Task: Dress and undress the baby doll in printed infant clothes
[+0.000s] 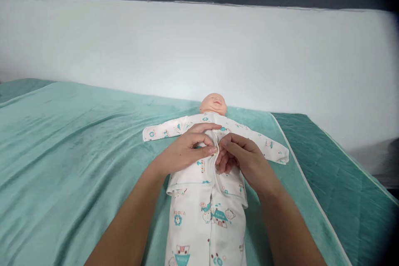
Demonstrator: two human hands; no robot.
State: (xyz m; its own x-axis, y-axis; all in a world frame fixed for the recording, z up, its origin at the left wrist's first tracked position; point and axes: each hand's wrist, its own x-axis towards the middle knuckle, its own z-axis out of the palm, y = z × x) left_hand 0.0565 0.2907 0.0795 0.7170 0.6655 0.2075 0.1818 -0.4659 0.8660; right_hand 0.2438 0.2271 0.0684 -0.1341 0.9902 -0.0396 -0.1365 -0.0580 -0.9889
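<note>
The doll (213, 103) lies on its back on the green blanket (62, 141), sleeves spread left and right, so the shirt (199, 170) front faces up. The left hand (183, 151) and right hand (246, 158) meet at the chest, each pinching one front edge of the shirt. The fingers hide the opening. Printed trousers (205, 224) lie nearer, the mattress (327, 166) shows at right, and a white wall (218, 50) stands far.

A bedroom: teal blanket (62, 153) over a quilted mattress (336, 174).

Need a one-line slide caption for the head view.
Left hand and right hand pinch the front edges of the printed white top on a doll lying on a green blanket.
</note>
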